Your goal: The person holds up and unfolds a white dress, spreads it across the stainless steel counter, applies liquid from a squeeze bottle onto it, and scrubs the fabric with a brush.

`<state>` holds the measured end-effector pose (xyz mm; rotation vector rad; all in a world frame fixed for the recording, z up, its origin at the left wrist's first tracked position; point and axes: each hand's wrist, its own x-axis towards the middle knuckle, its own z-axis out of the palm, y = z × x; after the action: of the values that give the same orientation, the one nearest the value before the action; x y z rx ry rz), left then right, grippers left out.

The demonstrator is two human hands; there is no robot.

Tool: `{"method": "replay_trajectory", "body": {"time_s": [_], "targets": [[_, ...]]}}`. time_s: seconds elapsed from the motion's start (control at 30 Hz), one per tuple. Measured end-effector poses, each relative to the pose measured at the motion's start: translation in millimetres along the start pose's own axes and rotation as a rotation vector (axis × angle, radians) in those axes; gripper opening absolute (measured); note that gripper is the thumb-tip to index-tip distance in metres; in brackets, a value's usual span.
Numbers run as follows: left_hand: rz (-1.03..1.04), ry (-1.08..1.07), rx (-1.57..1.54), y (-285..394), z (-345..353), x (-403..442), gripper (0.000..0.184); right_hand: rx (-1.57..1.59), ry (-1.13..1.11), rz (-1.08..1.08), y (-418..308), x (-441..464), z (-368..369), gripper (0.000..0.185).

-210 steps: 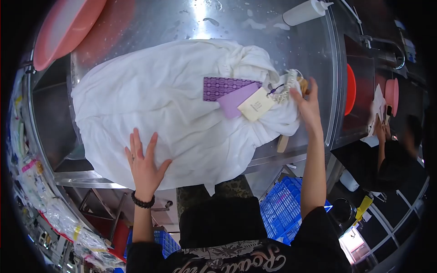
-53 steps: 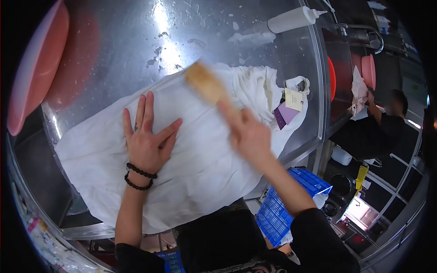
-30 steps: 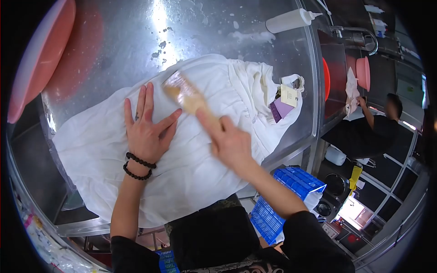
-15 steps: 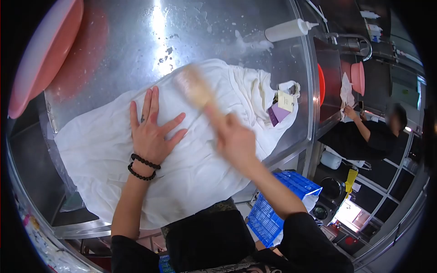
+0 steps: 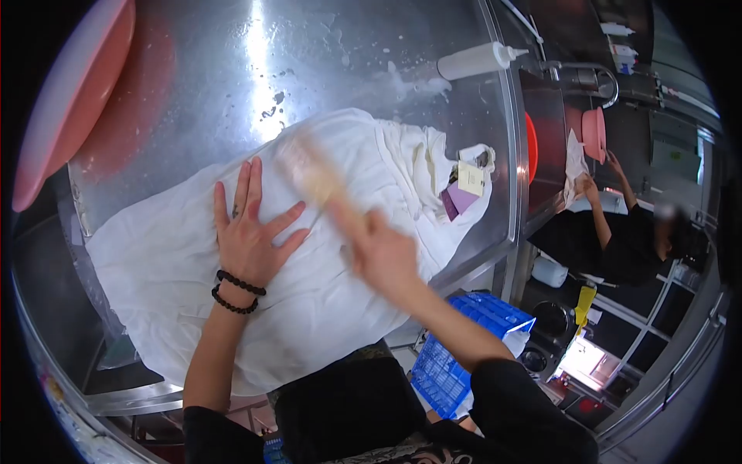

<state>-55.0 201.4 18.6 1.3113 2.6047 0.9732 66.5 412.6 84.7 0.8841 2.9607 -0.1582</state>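
Fingers of the right hand [image 5: 386, 251] are curled round the handle of a tan brush [image 5: 305, 166], its head a blur over the white garment [image 5: 309, 309]; whether the bristles touch cloth I can't tell. Beside the brush, the left hand [image 5: 249, 246] is loose of any grip, spread out on the garment, with two dark beaded bracelets [image 5: 238, 292] at the wrist. That garment lies across the metal counter [image 5: 332, 69], draping over the edge on the person's side. At its gathered end are a cream tag [image 5: 471, 178] and a purple tag [image 5: 461, 201]. Past the garment's far side rests a white bottle [image 5: 473, 62]; beyond its wide end, a pink basin [image 5: 77, 108]; below its draped edge, a blue crate [image 5: 440, 375].
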Motion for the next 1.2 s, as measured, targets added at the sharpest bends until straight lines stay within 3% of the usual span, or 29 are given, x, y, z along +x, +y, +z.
{"method": "replay_trajectory", "body": {"time_s": [0.1,0.17,0.27,0.6,0.93,1.1,1.2], "targets": [[0.000,-0.025,-0.005,0.1,-2.1,-10.4,0.040,-0.028,-0.095,-0.048,3.7,-18.8,10.4,0.071],[-0.012,-0.032,0.001,-0.1,-6.6,-16.4,0.040,-0.029,-0.045,0.006,7.8,-6.3,0.5,0.071],[-0.011,-0.019,-0.011,-0.7,-1.3,-9.4,0.040,-0.039,-0.053,-0.117,-3.4,-30.8,4.6,0.072],[-0.016,-0.036,-0.005,1.4,-3.8,-9.3,0.041,-0.186,-0.044,0.038,29.4,5.4,6.1,0.077],[-0.038,-0.041,-0.022,1.4,-0.4,-11.8,0.041,-0.031,-0.045,-0.031,12.7,-19.1,2.2,0.073],[-0.022,-0.045,-0.023,1.0,-5.3,-8.7,0.041,-0.219,-0.047,0.038,22.2,25.4,-11.8,0.062],[-0.006,-0.054,-0.023,3.4,-9.4,-10.9,0.041,-0.051,0.184,0.101,61.5,97.5,-23.6,0.060]]}}
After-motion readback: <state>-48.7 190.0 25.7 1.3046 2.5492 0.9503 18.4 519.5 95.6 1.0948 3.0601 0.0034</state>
